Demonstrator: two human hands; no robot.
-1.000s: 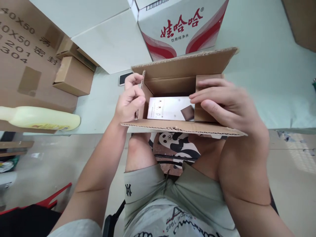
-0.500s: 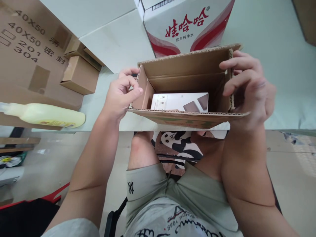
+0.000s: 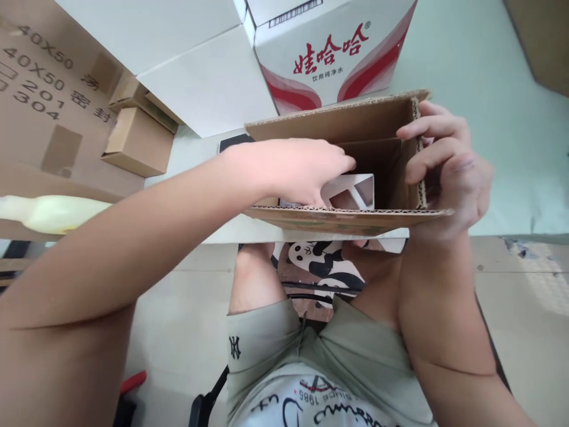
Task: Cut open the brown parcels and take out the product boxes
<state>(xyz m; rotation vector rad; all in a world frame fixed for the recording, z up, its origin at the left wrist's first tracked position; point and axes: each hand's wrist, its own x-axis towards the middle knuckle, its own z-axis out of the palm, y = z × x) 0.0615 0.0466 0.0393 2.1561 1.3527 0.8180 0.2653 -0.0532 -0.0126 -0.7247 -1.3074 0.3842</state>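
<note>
From my remote seat I take this for a packing or storage workroom; a large brown cardboard carton printed "40X50" [image 3: 48, 118] fills the left side, with small plain brown cardboard boxes [image 3: 140, 142] beside it; a white carton with red lettering and red swooshes [image 3: 333, 65] sits on a pale green tabletop [image 3: 480, 148], behind an open brown corrugated box [image 3: 377, 121]; below is a pale, smooth tiled floor [image 3: 178, 332] (I cannot tell whether a home or a business surrounds it).
</note>
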